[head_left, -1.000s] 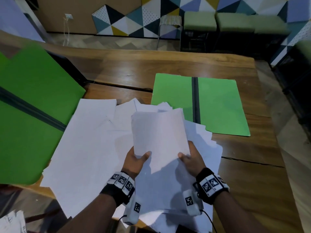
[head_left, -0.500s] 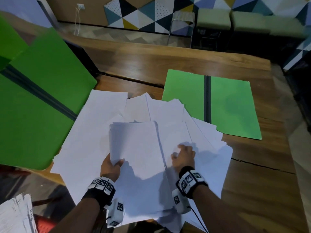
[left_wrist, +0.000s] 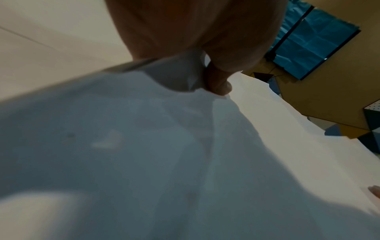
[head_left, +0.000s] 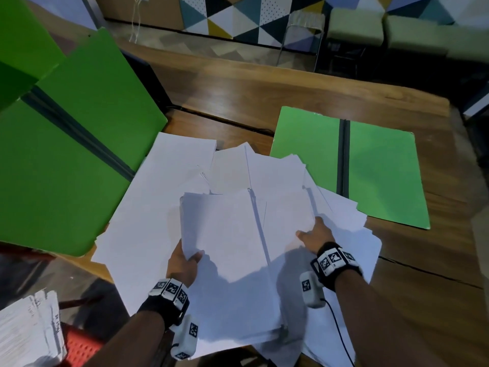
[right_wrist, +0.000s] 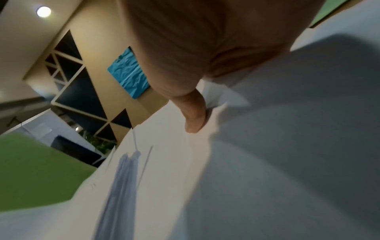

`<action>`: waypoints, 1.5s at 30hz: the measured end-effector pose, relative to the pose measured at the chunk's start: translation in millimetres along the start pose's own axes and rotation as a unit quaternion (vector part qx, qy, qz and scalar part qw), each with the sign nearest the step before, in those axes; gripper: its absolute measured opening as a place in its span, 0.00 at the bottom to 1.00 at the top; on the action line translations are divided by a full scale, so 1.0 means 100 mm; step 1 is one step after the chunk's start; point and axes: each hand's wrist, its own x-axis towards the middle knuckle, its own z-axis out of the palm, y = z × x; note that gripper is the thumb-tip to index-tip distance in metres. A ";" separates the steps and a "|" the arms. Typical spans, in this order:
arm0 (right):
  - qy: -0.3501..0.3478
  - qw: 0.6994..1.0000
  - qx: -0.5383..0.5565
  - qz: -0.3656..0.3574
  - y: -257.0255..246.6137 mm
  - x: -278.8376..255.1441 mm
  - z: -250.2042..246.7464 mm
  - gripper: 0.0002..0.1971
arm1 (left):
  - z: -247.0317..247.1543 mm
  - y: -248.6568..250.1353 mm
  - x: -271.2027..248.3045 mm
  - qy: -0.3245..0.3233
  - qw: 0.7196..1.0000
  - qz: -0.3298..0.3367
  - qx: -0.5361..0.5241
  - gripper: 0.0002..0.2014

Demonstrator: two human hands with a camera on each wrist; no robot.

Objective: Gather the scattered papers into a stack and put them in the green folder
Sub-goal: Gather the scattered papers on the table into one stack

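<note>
I get soft indoor light from above; both hands throw dark shadows on the papers. Head view bends at its edges. Both wrist views are motion-blurred, hands out of focus.

Papers between two folders

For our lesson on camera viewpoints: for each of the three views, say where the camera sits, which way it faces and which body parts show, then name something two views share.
Head: worn on the head, looking forward and down at the wooden table, the scattered papers and the open green folder; both forearms show, with the left hand and right hand.
Left wrist: looks along the left hand; its thumb pinches a held stack.
Right wrist: looks along the right hand; its thumb presses paper.
Shared: both wrist views show a blue wall panel.
</note>
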 end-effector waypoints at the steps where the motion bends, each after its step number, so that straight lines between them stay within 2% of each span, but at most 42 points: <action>1: -0.003 1.000 0.006 -0.016 0.00 -0.02 0.00 0.30 | 0.01 -0.01 0.02 0.002 1.000 0.001 0.003 0.17; 3: 0.019 0.999 0.018 -0.039 0.02 -0.06 -0.05 0.23 | 0.00 0.03 -0.03 0.013 1.000 0.010 0.013 0.15; 5: 0.068 0.997 0.018 -0.045 0.04 -0.10 -0.23 0.21 | 0.00 0.03 -0.05 0.020 0.999 0.014 0.024 0.13; 9: 0.168 0.981 0.067 -0.063 0.07 -0.13 -0.94 0.23 | -0.02 0.06 -0.07 0.021 0.999 0.016 0.020 0.14; 12: 0.256 0.947 0.155 -0.113 0.15 -0.08 -1.54 0.25 | -0.02 0.04 -0.05 0.017 1.000 0.019 0.012 0.13; 15: 0.263 0.937 0.196 -0.123 0.22 -0.05 -1.71 0.25 | -0.04 0.07 -0.07 0.009 1.000 0.021 0.013 0.09; 17: 0.227 0.943 0.206 -0.127 0.11 -0.13 -1.52 0.23 | -0.06 0.11 -0.10 0.008 1.000 0.021 0.010 0.09; 20: 0.146 0.958 0.214 -0.123 -0.07 -0.22 -0.92 0.19 | -0.07 0.15 -0.12 -0.002 1.000 0.028 0.006 0.08; 23: 0.068 0.963 0.235 -0.110 -0.18 -0.34 -0.18 0.26 | -0.09 0.21 -0.15 -0.002 1.000 -0.002 -0.029 0.12; 26: 0.027 0.970 0.215 -0.108 -0.26 -0.45 0.36 0.35 | -0.09 0.30 -0.19 0.004 0.994 -0.050 -0.098 0.19; 30: -0.015 0.986 0.141 -0.087 -0.41 -0.52 0.73 0.40 | -0.09 0.30 -0.18 0.004 0.990 -0.073 -0.122 0.27; 33: -0.033 0.990 0.104 -0.088 -0.52 -0.53 0.91 0.40 | -0.10 0.20 -0.12 -0.010 0.995 -0.055 -0.086 0.39; 37: -0.062 0.991 0.002 -0.122 -0.57 -0.52 1.06 0.38 | -0.11 0.13 -0.09 -0.014 0.998 -0.046 -0.027 0.39; 39: -0.061 0.986 -0.064 -0.140 -0.55 -0.44 1.00 0.35 | -0.10 0.09 -0.08 -0.018 0.999 -0.043 0.004 0.38; 41: -0.002 0.987 -0.100 -0.126 -0.53 -0.31 0.85 0.30 | -0.10 0.13 -0.10 -0.018 0.999 -0.044 0.026 0.33; 43: 0.086 0.993 -0.061 -0.045 -0.50 -0.17 0.63 0.30 | -0.08 0.18 -0.13 0.003 0.998 -0.059 0.012 0.26; 45: 0.129 0.990 0.012 0.058 -0.50 -0.04 0.44 0.35 | -0.05 0.21 -0.14 0.027 0.996 -0.082 0.002 0.23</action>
